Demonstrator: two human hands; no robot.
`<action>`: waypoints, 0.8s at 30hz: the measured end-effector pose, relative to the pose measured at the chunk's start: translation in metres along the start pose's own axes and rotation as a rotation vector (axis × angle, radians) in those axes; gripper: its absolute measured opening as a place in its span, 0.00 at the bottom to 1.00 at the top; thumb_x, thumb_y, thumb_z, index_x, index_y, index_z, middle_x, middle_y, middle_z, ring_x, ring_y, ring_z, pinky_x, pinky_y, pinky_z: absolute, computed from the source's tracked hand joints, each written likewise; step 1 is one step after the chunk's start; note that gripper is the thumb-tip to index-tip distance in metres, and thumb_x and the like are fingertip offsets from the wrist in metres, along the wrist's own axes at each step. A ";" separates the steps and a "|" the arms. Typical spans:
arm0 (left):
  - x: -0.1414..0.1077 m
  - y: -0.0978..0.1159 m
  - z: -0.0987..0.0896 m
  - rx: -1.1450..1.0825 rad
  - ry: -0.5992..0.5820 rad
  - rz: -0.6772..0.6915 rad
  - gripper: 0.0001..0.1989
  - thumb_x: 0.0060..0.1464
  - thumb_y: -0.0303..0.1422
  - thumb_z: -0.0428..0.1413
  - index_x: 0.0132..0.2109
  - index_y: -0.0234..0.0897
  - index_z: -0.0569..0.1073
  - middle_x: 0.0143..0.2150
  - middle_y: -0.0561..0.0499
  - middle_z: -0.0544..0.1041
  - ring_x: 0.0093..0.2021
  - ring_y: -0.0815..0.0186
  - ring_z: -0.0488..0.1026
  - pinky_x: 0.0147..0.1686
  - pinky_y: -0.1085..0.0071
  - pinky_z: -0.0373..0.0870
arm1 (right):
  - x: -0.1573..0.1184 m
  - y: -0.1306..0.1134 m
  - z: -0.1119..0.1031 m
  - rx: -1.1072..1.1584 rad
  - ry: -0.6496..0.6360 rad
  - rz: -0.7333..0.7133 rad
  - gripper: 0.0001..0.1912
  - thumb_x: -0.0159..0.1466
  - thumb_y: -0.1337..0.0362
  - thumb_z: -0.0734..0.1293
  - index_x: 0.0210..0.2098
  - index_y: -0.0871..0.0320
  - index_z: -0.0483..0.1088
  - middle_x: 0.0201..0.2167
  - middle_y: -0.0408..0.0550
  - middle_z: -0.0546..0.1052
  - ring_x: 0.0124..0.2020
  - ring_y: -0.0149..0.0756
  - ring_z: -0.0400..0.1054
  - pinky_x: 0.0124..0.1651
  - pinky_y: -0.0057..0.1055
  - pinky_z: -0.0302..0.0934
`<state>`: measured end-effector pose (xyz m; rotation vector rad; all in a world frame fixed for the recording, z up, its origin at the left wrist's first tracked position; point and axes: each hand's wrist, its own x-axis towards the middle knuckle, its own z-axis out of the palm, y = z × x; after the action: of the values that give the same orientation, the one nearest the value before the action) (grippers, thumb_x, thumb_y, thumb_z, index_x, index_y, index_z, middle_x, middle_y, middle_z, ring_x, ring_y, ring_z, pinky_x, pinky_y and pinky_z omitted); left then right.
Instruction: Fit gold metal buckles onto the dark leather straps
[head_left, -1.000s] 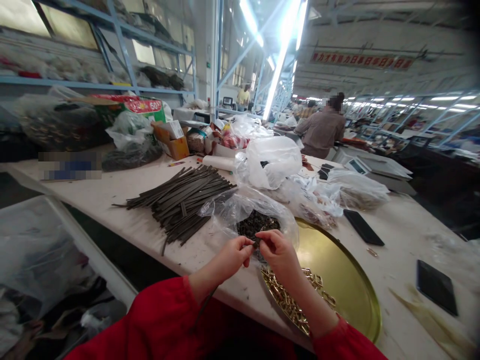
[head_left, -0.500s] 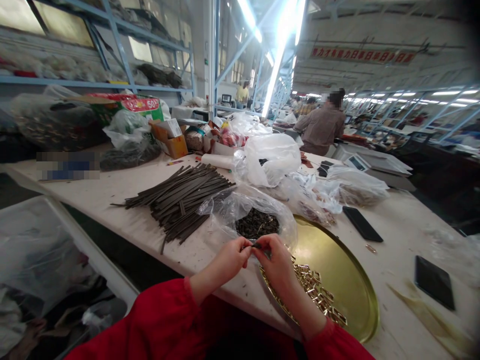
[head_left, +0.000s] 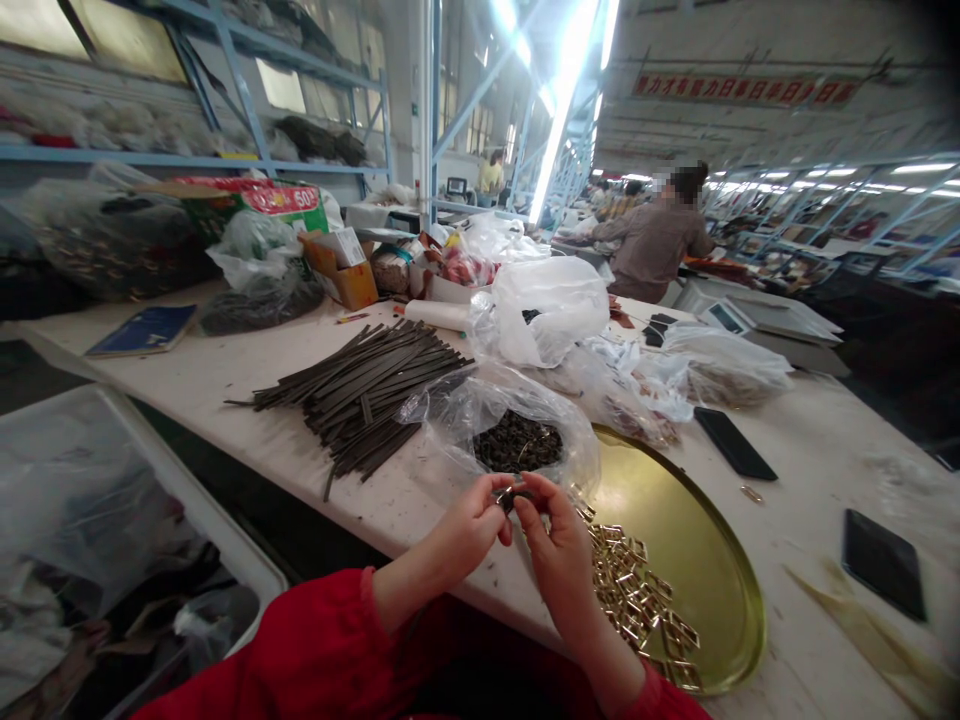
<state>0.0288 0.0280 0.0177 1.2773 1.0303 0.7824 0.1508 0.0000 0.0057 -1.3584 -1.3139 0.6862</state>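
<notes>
My left hand point(head_left: 474, 522) and my right hand point(head_left: 553, 530) meet in front of a clear plastic bag point(head_left: 442, 420). Between their fingertips is a small dark piece with a shiny metallic glint point(head_left: 507, 498); the fingers hide part of it. Both hands are closed in a pinch on it. Many small dark pieces point(head_left: 517, 442) fill the bag just beyond. Gold metal buckles point(head_left: 637, 590) lie heaped on the near left side of a round gold tray point(head_left: 697, 540), beside my right forearm. Left of the bag, long dark strips point(head_left: 367, 390) are spread in a pile.
White plastic bags point(head_left: 551, 305) and boxes point(head_left: 341, 270) crowd the table's back. Two dark phone-like slabs point(head_left: 735, 443) point(head_left: 885, 563) and a single buckle point(head_left: 751, 494) lie right. A white bin point(head_left: 124, 410) stands below left. Farther off is a person point(head_left: 652, 240).
My fingers have shifted around the small piece, opening slightly so that more of it and its shiny part shows. The right hand is turned a little more upright. The view has swung slightly left.
</notes>
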 end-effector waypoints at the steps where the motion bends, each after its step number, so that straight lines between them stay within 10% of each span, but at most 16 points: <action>1: -0.002 0.000 0.000 -0.007 -0.002 0.013 0.21 0.45 0.22 0.43 0.49 0.31 0.61 0.20 0.58 0.65 0.20 0.73 0.58 0.23 0.76 0.55 | -0.003 -0.003 -0.002 0.025 0.003 -0.001 0.13 0.60 0.60 0.61 0.43 0.55 0.66 0.36 0.48 0.75 0.37 0.37 0.68 0.41 0.37 0.61; 7: -0.021 0.009 0.004 -0.009 -0.091 0.144 0.20 0.50 0.24 0.43 0.52 0.32 0.59 0.23 0.57 0.65 0.25 0.71 0.61 0.29 0.74 0.59 | -0.010 -0.016 -0.009 0.280 0.019 0.169 0.17 0.56 0.57 0.65 0.45 0.52 0.65 0.34 0.45 0.73 0.35 0.35 0.67 0.40 0.34 0.61; 14: -0.043 0.020 0.002 0.077 -0.108 0.165 0.23 0.52 0.31 0.48 0.56 0.33 0.57 0.37 0.49 0.71 0.35 0.68 0.67 0.37 0.71 0.63 | -0.019 -0.020 -0.017 0.696 -0.465 0.459 0.16 0.53 0.57 0.68 0.40 0.57 0.73 0.26 0.45 0.73 0.26 0.31 0.62 0.34 0.31 0.59; 24: -0.043 0.004 -0.005 0.170 -0.045 -0.001 0.30 0.51 0.39 0.52 0.57 0.32 0.52 0.23 0.57 0.69 0.18 0.73 0.64 0.19 0.77 0.61 | -0.038 -0.026 -0.017 0.708 -0.281 0.455 0.18 0.49 0.59 0.71 0.40 0.54 0.72 0.36 0.45 0.77 0.37 0.35 0.68 0.45 0.37 0.60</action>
<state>0.0091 -0.0084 0.0295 1.4324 1.0794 0.6730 0.1496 -0.0458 0.0242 -0.9838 -0.8241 1.5325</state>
